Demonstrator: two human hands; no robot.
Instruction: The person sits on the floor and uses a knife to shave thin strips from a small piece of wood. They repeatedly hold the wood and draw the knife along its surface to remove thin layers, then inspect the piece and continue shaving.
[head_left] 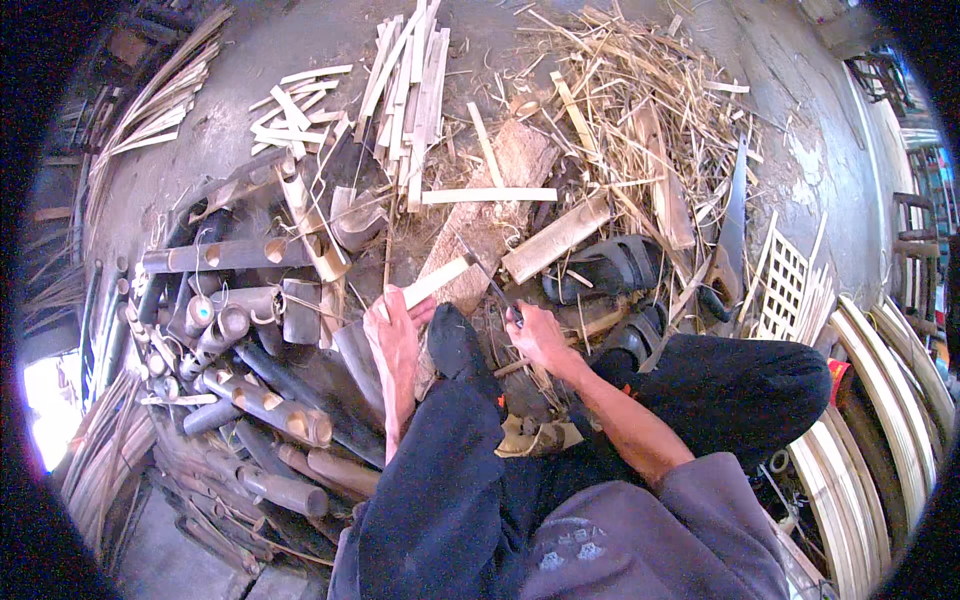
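My left hand (398,330) is closed on a pale bamboo strip (440,281), which points up and to the right over a rough wooden block (520,165). My right hand (541,338) grips a knife (490,277) by its dark handle. The narrow blade slants up and left, and meets or crosses the far end of the strip; I cannot tell how deep it sits. Just below the strip, my dark-covered foot (458,345) rests near the block. Another pale strip (490,195) lies across the block farther off.
Bamboo tubes (260,405) crowd the left side. Pale slats (415,90) are piled at the far side, beside a heap of shavings (640,100). On the right are a handsaw (733,220), black sandals (605,270), a woven lattice (783,285) and long bent strips (890,385).
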